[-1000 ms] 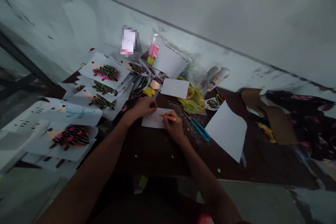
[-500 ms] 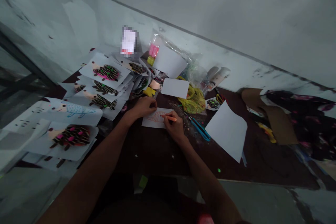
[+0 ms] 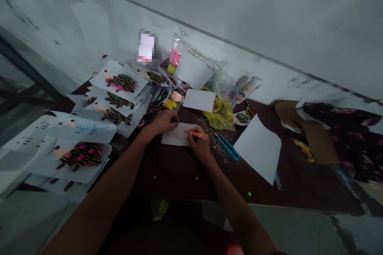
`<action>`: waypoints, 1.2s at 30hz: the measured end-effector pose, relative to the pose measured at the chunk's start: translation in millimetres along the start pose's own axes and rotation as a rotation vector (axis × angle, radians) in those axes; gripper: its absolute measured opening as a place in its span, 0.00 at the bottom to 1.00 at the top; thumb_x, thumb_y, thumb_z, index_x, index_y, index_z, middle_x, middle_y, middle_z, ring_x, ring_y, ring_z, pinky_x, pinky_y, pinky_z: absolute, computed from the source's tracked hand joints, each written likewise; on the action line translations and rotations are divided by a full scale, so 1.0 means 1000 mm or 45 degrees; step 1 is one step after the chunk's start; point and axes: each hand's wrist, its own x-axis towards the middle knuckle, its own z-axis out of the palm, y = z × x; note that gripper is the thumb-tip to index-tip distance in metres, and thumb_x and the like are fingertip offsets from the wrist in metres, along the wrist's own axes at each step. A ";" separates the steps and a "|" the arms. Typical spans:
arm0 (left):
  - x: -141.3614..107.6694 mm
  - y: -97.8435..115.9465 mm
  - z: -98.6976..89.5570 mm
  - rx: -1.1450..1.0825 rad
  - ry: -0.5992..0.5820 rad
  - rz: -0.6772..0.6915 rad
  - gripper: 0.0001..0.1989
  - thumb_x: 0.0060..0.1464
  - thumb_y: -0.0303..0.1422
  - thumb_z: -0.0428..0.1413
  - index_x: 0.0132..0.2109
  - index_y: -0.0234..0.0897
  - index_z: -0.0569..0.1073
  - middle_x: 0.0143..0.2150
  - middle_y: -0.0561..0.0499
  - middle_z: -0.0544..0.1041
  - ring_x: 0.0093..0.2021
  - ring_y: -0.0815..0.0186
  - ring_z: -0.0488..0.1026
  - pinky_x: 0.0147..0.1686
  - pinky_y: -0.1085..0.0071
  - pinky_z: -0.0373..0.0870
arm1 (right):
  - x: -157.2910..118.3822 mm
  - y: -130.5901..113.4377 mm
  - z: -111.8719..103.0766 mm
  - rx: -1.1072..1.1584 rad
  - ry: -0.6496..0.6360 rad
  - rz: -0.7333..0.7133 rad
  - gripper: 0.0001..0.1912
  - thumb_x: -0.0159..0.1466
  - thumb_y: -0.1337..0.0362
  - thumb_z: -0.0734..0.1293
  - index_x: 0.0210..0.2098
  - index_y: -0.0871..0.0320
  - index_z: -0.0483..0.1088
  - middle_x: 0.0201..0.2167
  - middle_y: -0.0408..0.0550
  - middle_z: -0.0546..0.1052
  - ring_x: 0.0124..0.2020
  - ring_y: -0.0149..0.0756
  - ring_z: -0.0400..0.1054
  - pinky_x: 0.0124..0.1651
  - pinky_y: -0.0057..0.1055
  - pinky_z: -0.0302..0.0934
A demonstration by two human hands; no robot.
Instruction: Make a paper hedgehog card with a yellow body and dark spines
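A small white sheet [image 3: 170, 140] with an orange line drawing lies on the dark table [image 3: 176, 171] in front of me. My right hand [image 3: 198, 142] is closed around an orange pen [image 3: 196, 134], its tip at the drawing. At the sheet's upper left edge rests my left hand [image 3: 165, 121], with the fingers bent together; whether they pinch anything is too small to tell. Just beyond the hands are a blank white card [image 3: 199, 100] and a yellow net bag [image 3: 220, 114]. Blue-handled scissors [image 3: 228, 147] lie right of my right hand.
Stacked hedgehog pictures [image 3: 121, 81] cover the table's left side, near a blue hedgehog drawing [image 3: 89, 124]. A larger white sheet [image 3: 259, 147] lies at the right, with brown cardboard [image 3: 318, 139] and dark floral cloth [image 3: 353, 135] beyond. Clear plastic packaging [image 3: 223, 81] stands by the wall.
My right hand and the orange pen have shifted very slightly to the right over the drawing. My left hand stays in place.
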 end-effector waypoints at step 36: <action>0.000 -0.001 0.001 0.027 0.017 0.007 0.09 0.51 0.29 0.56 0.37 0.37 0.82 0.38 0.47 0.83 0.39 0.61 0.77 0.39 0.68 0.68 | 0.000 0.009 -0.001 -0.078 0.097 0.014 0.09 0.64 0.59 0.63 0.28 0.53 0.65 0.24 0.43 0.75 0.26 0.34 0.71 0.32 0.29 0.63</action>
